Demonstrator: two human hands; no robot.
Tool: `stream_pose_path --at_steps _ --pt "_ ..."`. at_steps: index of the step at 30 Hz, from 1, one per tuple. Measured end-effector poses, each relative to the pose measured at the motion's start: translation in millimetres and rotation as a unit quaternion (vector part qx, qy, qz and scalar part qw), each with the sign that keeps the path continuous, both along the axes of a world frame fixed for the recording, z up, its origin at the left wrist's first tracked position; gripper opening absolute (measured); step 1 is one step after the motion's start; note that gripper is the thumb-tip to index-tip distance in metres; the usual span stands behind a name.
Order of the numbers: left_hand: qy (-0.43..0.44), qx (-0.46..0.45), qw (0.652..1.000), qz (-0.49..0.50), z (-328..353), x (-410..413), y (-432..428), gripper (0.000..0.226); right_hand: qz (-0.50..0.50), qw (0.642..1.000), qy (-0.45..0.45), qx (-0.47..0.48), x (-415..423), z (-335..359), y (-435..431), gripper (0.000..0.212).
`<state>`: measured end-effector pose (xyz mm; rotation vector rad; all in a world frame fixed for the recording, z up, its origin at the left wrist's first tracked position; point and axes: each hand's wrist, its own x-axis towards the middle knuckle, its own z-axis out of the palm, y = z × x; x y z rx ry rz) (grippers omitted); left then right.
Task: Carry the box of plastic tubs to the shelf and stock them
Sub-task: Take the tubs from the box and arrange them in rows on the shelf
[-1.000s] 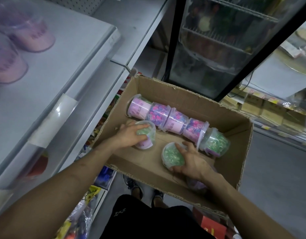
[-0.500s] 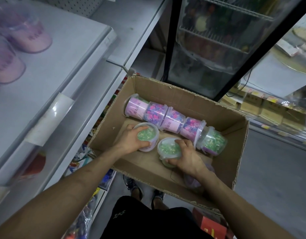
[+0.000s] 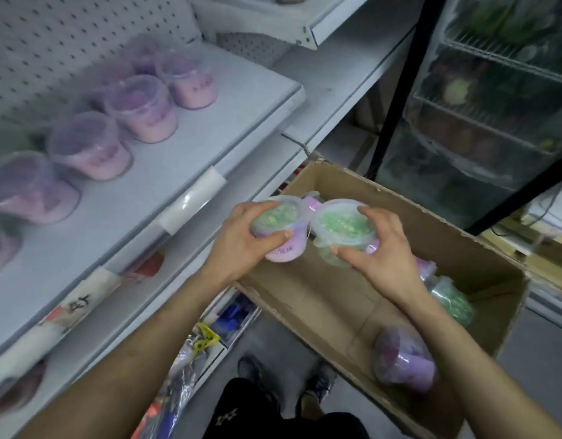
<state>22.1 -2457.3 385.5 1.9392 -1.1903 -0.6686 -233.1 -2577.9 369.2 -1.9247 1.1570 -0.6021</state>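
An open cardboard box (image 3: pixel 482 267) sits to the right of the white shelf (image 3: pixel 153 191). My left hand (image 3: pixel 241 242) grips a clear plastic tub (image 3: pixel 279 217) with green contents and a pink label, lifted above the box's left edge. My right hand (image 3: pixel 381 251) grips a second green tub (image 3: pixel 343 223) beside it; the two tubs touch. More tubs lie in the box: a purple one (image 3: pixel 403 359) near the front and a green one (image 3: pixel 454 299) partly hidden by my right forearm. Several pink-and-purple tubs (image 3: pixel 143 106) stand upright in a row on the shelf.
A pegboard wall (image 3: pixel 67 36) backs the shelf. A glass-door cooler (image 3: pixel 495 106) with a black frame stands behind the box. Lower shelves (image 3: pixel 191 343) hold coloured packets. My feet (image 3: pixel 283 378) stand on the grey floor below.
Both hands have lifted their green tubs up out of the box, toward the shelf side. The view has tilted left and up, bringing the shelf's row of tubs into sight.
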Motion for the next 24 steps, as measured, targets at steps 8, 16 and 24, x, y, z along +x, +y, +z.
stream_pose_path --at_steps 8,16,24 --pt "0.014 -0.092 0.983 0.157 98.5 57.3 74.8 0.083 0.125 0.984 -0.083 -0.091 84.6 99.0 16.0 0.078" --pt "-0.02 -0.121 0.958 0.261 154.0 107.6 241.6 0.076 0.272 0.949 -0.111 -0.111 191.6 153.7 113.7 0.079" --pt "-0.051 -0.123 0.92 0.369 163.3 145.3 452.6 0.078 0.363 0.916 -0.134 -0.103 281.1 167.5 297.8 0.083"
